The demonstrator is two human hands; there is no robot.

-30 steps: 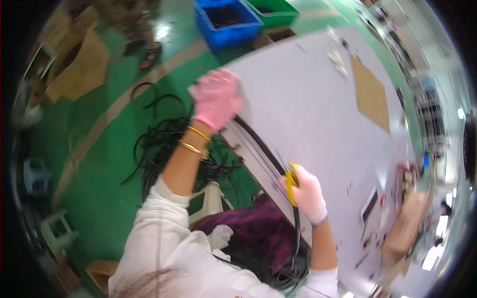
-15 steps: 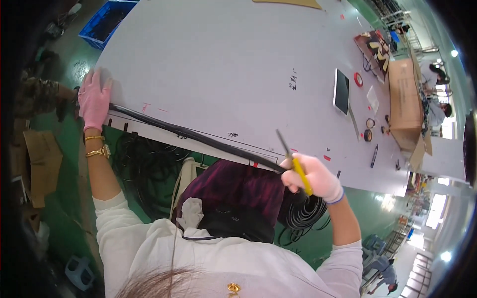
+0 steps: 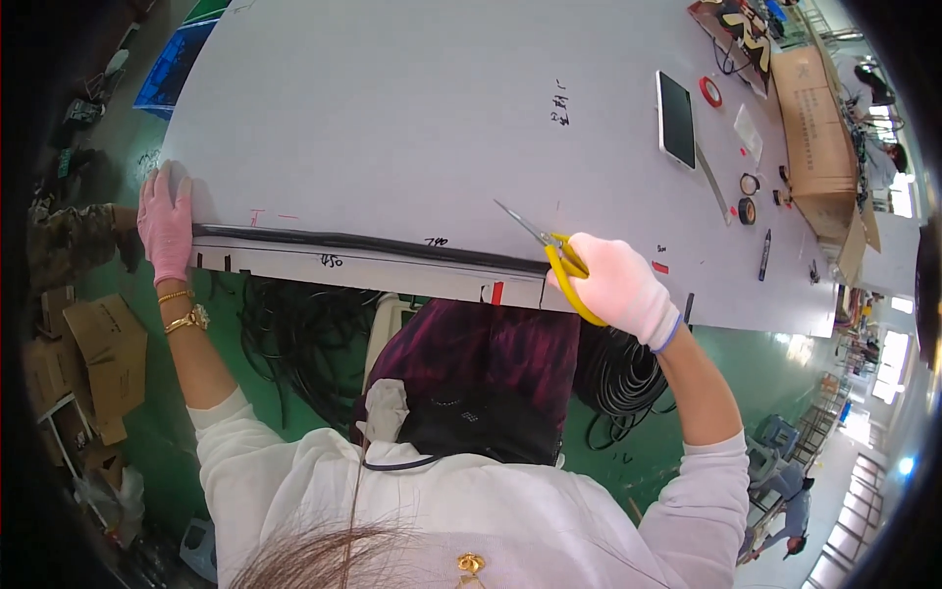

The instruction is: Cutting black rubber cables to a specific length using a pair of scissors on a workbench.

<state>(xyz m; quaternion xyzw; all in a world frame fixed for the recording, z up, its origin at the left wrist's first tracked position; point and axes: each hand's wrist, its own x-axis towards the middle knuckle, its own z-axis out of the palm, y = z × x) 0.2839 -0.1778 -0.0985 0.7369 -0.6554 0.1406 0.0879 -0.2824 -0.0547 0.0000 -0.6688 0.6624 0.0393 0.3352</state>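
A long black cable or tube bundle lies nearly straight along the near edge of the pale table, beside drawn marks. At the table's left corner, my left hand, in a pink glove, rests flat over the bundle's left end with its fingers stretched out. My right hand, in a pale pink glove, is closed around yellow-handled scissors. Their pointed metal blades aim up and left, above the table. The bundle's right end meets this hand and disappears behind the scissors handle and fingers.
A tablet, a metal ruler, tape rolls and a marker lie at the right. A cardboard box stands beyond. Cable coils are below the table. Another person's camouflage sleeve is at the left.
The bundle has gone from slanting down to the right to lying almost level along the table edge. My right hand has moved up and slightly right with the scissors.
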